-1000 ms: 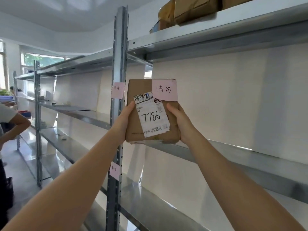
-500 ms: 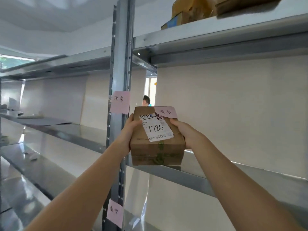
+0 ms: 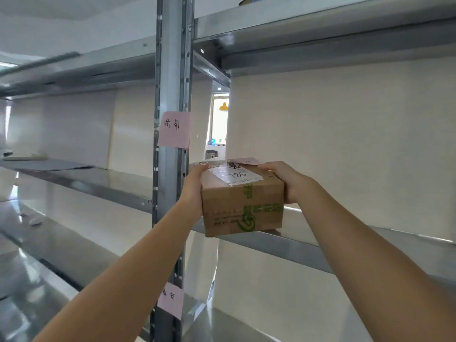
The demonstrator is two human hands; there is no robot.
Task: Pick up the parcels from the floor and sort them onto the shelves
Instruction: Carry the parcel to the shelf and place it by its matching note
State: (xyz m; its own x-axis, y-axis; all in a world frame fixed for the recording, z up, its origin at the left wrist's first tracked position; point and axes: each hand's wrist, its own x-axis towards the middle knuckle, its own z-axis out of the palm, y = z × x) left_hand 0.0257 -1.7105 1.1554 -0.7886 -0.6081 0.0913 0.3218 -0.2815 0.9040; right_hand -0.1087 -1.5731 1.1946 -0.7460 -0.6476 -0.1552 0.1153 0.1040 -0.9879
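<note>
A: Head view. Where's the parcel [image 3: 243, 201]?

B: At the front edge of the metal shelf [image 3: 370, 245], just right of the upright post [image 3: 172, 70]. Flat side up, white label [image 3: 235, 176] and a pink note [image 3: 243, 161] on top.

A: Hands?

B: Left hand [image 3: 195, 191] clamps its left side, right hand [image 3: 286, 180] its right, fingers curled over the top edge. Another pink note [image 3: 174, 129] on the post.
</note>
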